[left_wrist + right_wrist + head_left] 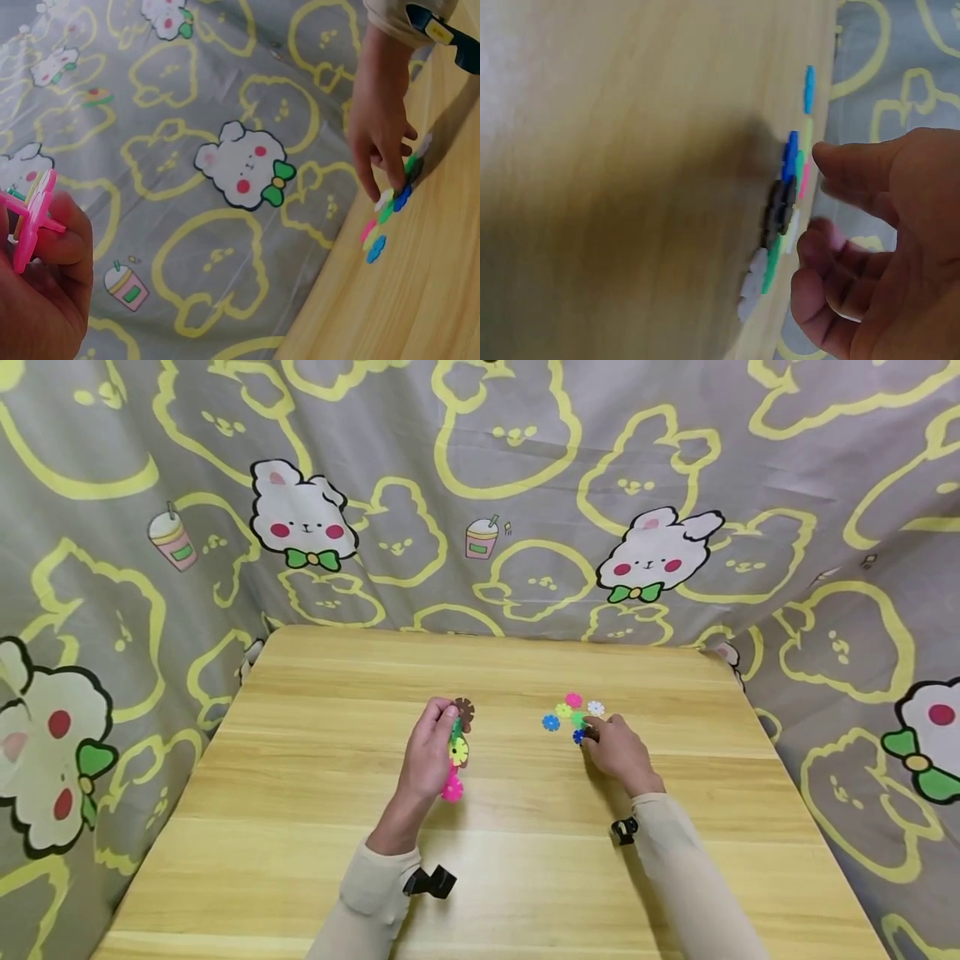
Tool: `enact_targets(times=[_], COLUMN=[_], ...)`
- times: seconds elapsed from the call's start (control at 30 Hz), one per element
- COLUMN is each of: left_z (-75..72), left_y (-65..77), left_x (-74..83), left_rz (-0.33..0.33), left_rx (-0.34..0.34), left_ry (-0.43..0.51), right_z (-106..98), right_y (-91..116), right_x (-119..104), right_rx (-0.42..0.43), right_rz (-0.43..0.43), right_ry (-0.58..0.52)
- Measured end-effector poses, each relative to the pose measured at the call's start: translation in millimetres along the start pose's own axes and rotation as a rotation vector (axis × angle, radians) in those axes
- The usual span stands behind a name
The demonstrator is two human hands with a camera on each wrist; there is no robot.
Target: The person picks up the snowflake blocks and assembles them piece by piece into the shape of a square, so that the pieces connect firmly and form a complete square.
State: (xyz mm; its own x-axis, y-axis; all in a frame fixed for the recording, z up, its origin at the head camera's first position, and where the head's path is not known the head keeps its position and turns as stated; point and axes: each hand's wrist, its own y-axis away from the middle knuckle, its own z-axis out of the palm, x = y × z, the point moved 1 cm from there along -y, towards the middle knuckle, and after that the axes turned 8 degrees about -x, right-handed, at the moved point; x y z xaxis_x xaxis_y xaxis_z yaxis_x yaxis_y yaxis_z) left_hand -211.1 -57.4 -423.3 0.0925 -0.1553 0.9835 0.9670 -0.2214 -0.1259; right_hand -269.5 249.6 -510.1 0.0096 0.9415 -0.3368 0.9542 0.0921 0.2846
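Note:
My left hand (426, 758) holds a cluster of joined plastic snowflake discs at its inner side. A brown disc (467, 711), a yellow disc (459, 751) and a pink disc (452, 789) stick out, with some green partly hidden by the thumb. Over a loose group of flat snowflake discs on the table hovers my right hand (622, 753), fingers pointing down. Around its fingertips lie a dark blue disc (790, 154), dark brown discs (771, 214) and a grey-white disc (753, 283). Between its thumb and bent fingers the right wrist view shows a gap, with nothing gripped.
Farther out in the loose group lie a light blue disc (551, 722), a pink one, a yellow one and a white disc (596, 707). The wooden table (337, 827) is bordered at the back and sides by a patterned grey curtain (420, 443). Both wrists wear black straps.

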Motion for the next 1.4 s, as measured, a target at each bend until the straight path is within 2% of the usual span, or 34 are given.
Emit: enact_targets(times=[0.1, 0.27, 0.6, 0.83, 0.97, 1.13, 1.2, 1.4], left_z=[-0.1, -0.7, 1.2, 2.4, 2.9, 3.5, 3.7, 4.6], left_y=[0.9, 1.0, -0.7, 0.0, 0.2, -0.2, -0.2, 0.1], left_x=[-0.1, 0.6, 3.4, 6.0, 6.0, 4.0, 2.8, 1.3], left_rz=[-0.005, -0.005, 0.025, 0.022, 0.019, 0.016, 0.018, 0.028], left_rx=[-0.003, -0.002, -0.014, -0.018, -0.016, -0.004, 0.005, 0.012], left_ry=[-0.007, -0.028, -0.038, -0.035, -0.039, -0.047, -0.052, -0.067], right_z=[3.5, 8.4, 3.2, -4.6, -11.2, -23.0, -26.9, -36.8], right_y=[-1.5, -3.6, -3.5, -0.3, 4.9, 19.2, 27.2, 49.0], right_x=[1.8, 6.2, 11.4, 1.6, -14.2, -47.0, -61.4, -99.3], right_rx=[-0.023, -0.009, 0.052, 0.105, 0.166, 0.264, 0.309, 0.478], right_rz=[0.033, 0.026, 0.010, -0.026, -0.100, -0.221, -0.299, -0.609], right_ry=[0.023, 0.038, -0.010, -0.088, -0.158, -0.259, -0.296, -0.351])
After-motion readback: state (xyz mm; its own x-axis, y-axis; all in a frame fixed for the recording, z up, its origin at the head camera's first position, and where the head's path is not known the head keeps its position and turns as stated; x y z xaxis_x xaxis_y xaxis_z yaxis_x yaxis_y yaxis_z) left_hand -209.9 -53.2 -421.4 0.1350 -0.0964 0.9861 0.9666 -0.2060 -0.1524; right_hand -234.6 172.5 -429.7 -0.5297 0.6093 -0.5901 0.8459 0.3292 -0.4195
